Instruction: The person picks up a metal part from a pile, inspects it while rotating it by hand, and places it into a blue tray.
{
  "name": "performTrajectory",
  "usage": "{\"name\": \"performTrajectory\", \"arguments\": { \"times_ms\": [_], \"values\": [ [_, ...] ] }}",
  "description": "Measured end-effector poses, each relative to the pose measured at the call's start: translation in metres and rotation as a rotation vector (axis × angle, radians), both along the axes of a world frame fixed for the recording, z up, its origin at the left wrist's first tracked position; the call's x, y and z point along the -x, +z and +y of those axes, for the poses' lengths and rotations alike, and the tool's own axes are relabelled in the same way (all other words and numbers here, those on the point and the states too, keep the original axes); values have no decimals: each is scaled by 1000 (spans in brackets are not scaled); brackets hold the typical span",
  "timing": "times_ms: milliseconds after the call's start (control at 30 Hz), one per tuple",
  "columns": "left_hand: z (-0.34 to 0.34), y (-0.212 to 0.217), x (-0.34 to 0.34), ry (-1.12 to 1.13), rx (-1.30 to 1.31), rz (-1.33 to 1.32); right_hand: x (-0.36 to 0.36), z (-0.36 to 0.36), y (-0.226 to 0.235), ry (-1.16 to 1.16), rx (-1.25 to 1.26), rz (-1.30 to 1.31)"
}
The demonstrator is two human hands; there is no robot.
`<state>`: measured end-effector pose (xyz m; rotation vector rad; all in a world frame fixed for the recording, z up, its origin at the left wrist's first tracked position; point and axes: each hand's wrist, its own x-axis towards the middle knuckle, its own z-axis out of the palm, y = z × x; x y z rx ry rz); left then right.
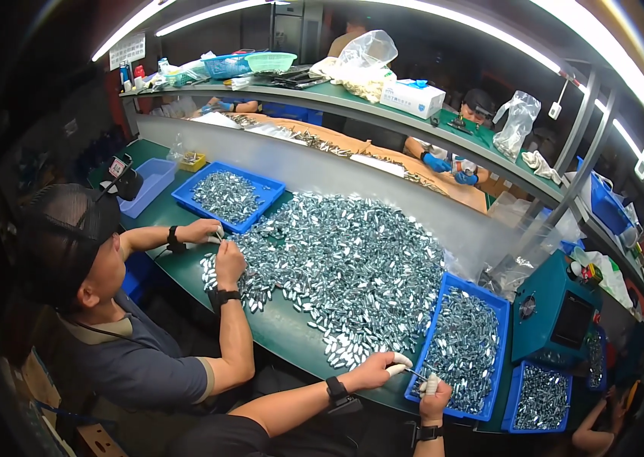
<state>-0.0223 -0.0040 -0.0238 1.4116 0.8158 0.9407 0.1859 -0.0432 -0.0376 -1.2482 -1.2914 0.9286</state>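
My left hand and my right hand meet over the near left corner of a long blue tray filled with small shiny metal parts. White finger covers wrap some fingertips on both. Between them runs a thin, dark, rod-like piece; its kind is too small to tell. The left fingers pinch its near end, and the right fingers close around the other end. To the left of the tray, a wide heap of silvery, elongated metal parts covers much of the green table.
A co-worker sits at my left, both hands together near a second blue tray. On the right stand a teal machine and another parts tray. A shelf crosses above the table; gloved hands work beyond it.
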Motion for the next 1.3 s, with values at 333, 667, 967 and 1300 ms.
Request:
{"name": "performTrajectory", "arguments": {
  "times_ms": [333, 667, 967, 1300],
  "values": [
    [-1, -4, -5, -44, -3, 36, 4, 2, -4, 51, -98, -221],
    [-7, -6, -32, -95, 241, -54, -2, 4, 6, 83, -164, -186],
    [0, 24, -46, -48, -166, 252, -8, 0, -4, 28, 2, 189],
    [6, 33, -41, -112, -209, 250, -11, 3, 8, 68, -116, 22]
  ]
}}
